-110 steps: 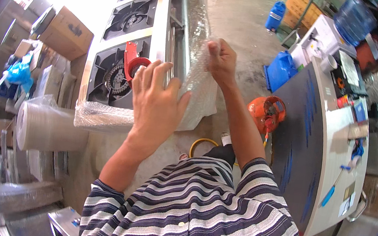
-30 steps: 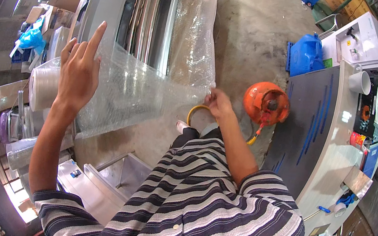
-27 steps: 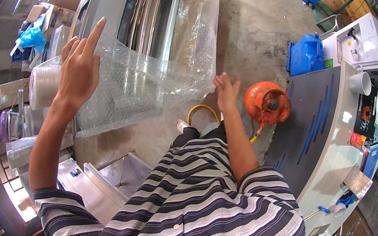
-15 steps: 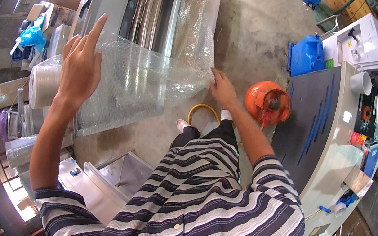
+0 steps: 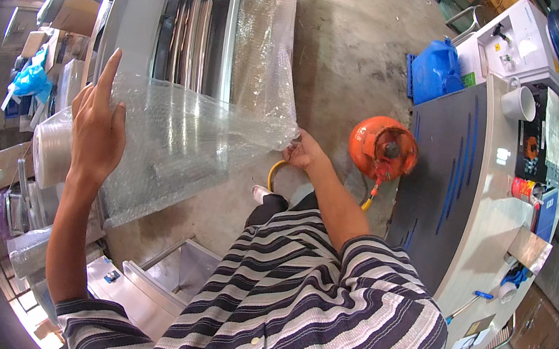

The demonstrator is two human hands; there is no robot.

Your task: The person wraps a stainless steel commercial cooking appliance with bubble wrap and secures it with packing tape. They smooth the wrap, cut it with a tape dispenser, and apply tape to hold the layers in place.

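Observation:
A wide sheet of clear bubble wrap point(image 5: 169, 153) stretches across in front of me from a thick roll point(image 5: 50, 155) on the left. My right hand point(image 5: 307, 151) pinches the gathered right end of this sheet. At the sheet's left side, by the roll, my left hand point(image 5: 98, 133) is raised with its index finger stretched out and thumb apart; its other fingers are partly hidden. Behind the sheet lies a long metal-framed unit point(image 5: 137, 21) with shiny tubes point(image 5: 195, 36), more bubble wrap point(image 5: 265, 38) draped along its right side.
An orange gas cylinder point(image 5: 383, 148) with a yellow hose point(image 5: 274, 174) stands on the floor to the right. Beyond it are a dark-fronted counter point(image 5: 435, 174), a blue jerrycan point(image 5: 438, 72) and a white mug point(image 5: 518, 103). A metal frame point(image 5: 186, 268) sits low at the left.
My right hand has drawn the wrap's end down and nearer to me, its wrist turning. The left hand has come lower, its index finger still stretched. The whole view has shifted slightly.

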